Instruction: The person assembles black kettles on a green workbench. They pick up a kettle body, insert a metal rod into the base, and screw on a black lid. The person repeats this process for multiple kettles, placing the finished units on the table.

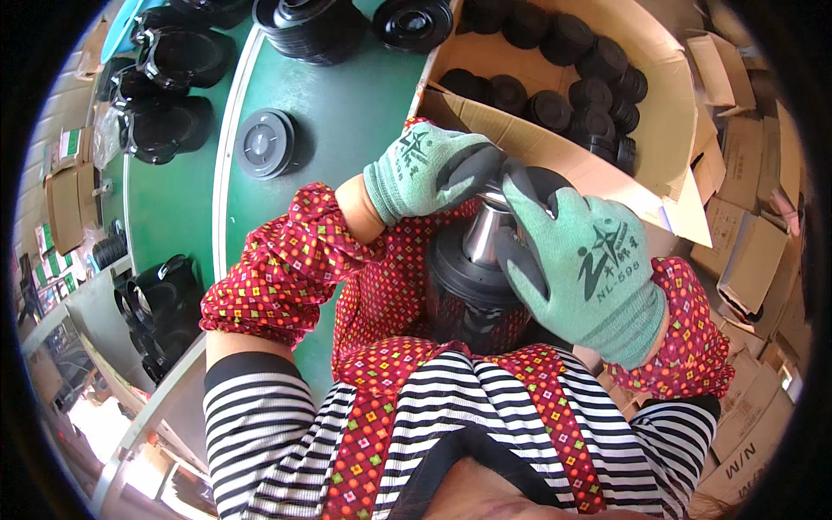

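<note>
Upright in front of my body is a shiny steel cylinder (487,234) with a flared upper rim. Its lower end sits in a round black plastic part (464,273), close against my apron. Seen at the rim's left side, my left hand (438,172), in a green glove with dark-coated fingers, is closed in a pinch. My right hand (581,260), gloved alike, curls its fingers and thumb around the right side of the cylinder's top. Both hands meet there, and the fingers partly hide the rim. A dark rounded piece (544,184) shows behind my right fingers; its kind is unclear.
A green table (329,104) bears a black round disc (265,144), a stack of black discs (310,30) and black jug-like containers (178,130). An open cardboard box (663,139) beyond my hands holds several round black parts (598,91). Cardboard cartons (754,182) stand at right.
</note>
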Motion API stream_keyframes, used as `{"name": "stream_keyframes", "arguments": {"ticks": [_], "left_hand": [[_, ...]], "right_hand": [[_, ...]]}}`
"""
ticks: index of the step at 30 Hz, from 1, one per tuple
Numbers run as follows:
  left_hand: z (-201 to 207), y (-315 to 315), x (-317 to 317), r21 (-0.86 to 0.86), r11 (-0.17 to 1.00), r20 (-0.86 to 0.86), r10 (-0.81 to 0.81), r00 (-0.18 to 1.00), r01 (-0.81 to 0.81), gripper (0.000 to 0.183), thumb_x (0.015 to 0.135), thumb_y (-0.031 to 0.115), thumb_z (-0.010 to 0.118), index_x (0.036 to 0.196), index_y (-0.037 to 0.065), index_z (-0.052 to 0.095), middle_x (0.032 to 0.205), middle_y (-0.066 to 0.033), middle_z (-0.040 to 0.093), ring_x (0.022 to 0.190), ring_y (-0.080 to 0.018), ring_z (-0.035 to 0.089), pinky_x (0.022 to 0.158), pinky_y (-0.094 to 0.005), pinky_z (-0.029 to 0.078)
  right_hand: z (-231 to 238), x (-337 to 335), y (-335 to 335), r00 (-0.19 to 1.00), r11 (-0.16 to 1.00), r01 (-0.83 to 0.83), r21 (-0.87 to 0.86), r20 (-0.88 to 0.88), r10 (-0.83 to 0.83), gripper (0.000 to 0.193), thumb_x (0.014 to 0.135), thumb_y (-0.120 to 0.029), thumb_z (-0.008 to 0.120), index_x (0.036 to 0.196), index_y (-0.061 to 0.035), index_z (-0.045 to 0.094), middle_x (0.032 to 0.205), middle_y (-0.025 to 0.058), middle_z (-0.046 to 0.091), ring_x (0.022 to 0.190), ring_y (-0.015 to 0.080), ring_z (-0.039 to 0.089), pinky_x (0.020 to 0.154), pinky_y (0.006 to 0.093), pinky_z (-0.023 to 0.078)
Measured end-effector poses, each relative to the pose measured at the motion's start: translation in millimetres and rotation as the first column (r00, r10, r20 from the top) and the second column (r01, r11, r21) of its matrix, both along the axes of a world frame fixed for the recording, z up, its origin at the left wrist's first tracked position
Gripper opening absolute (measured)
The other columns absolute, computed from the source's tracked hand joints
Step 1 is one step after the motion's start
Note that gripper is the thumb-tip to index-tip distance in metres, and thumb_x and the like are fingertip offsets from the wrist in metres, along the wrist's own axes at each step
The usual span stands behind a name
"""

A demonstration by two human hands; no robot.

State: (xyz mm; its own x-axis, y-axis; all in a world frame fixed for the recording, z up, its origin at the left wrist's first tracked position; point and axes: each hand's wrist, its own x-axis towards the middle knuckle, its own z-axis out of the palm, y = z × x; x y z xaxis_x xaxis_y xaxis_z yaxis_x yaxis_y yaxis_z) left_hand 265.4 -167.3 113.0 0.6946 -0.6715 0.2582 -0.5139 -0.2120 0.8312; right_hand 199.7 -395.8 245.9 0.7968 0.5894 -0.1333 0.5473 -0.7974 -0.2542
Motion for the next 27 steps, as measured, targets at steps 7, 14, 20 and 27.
{"name": "stream_keyframes", "arguments": {"ticks": [7,14,20,27], "left_hand": [[17.6,52.0,-49.4,-0.037,0.889,-0.083,0.453,0.888,-0.457,0.022,0.097,0.004,0.065,0.116,-0.003,0.074,0.097,-0.0190,0.076,0.084,-0.0262,0.074,0.078,-0.0354,0.058],[-36.6,140.3,-165.1,0.364,0.469,0.131,0.830,0.543,-0.805,0.027,0.089,0.014,0.081,0.113,0.004,0.075,0.099,-0.0175,0.076,0.089,-0.0352,0.075,0.079,-0.0406,0.059],[-34.2,144.2,-209.5,0.471,0.429,0.156,0.819,0.552,-0.771,0.078,0.076,0.022,0.090,0.145,0.009,0.056,0.143,-0.0206,0.058,0.129,-0.0385,0.060,0.106,-0.0438,0.053],[60.0,108.3,-230.7,-0.115,0.832,-0.103,0.534,0.839,-0.543,0.093,0.079,0.030,0.093,0.156,0.006,0.047,0.166,-0.0240,0.036,0.152,-0.0422,0.038,0.126,-0.0523,0.028]], "right_hand": [[-5.7,-23.9,-20.1,0.976,0.950,-0.148,0.274,0.193,0.096,0.076,0.080,-0.042,0.079,0.148,-0.0109,0.061,0.151,0.0179,0.052,0.139,0.0434,0.045,0.118,0.0658,0.030],[-70.7,-56.0,-19.1,0.996,0.705,0.044,0.708,-0.087,0.024,0.063,0.070,-0.025,0.091,0.125,-0.0035,0.071,0.124,0.0167,0.065,0.117,0.0376,0.062,0.103,0.0474,0.050],[-59.9,-24.9,5.2,0.946,0.386,0.325,0.863,-0.295,-0.137,0.033,0.086,-0.021,0.080,0.110,0.0002,0.071,0.110,0.0105,0.066,0.104,0.0251,0.065,0.091,0.0364,0.054],[-36.3,17.6,83.6,0.494,-0.046,0.863,0.503,-0.821,0.285,0.035,0.111,-0.035,0.055,0.121,-0.0057,0.073,0.114,0.0070,0.075,0.102,0.0195,0.070,0.094,0.0325,0.056]]}}
